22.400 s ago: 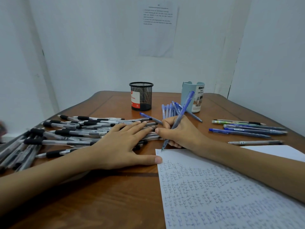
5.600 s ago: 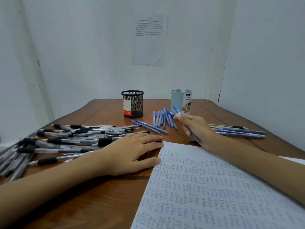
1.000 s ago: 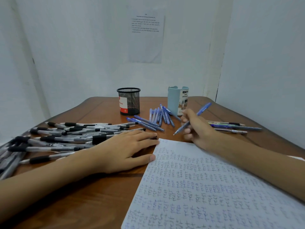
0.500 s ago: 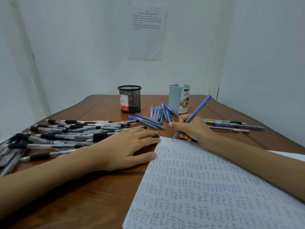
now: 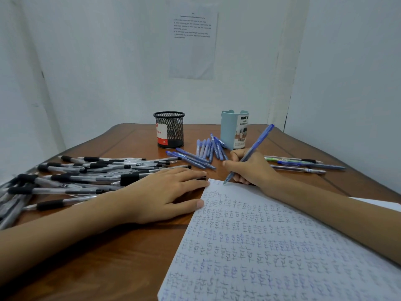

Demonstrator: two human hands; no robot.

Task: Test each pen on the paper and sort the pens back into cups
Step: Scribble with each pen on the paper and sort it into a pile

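Head-worn view, forward-down, close over table (image 5: pixel 121 268)

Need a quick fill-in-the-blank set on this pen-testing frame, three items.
The right hand grips a ___ plastic pen, tip at the far edge of the white handwritten paper.
The word repeated all over the paper is ___.
The black mesh cup stands to the ___ of the pale blue plastic cup.
Missing words: blue; test; left.
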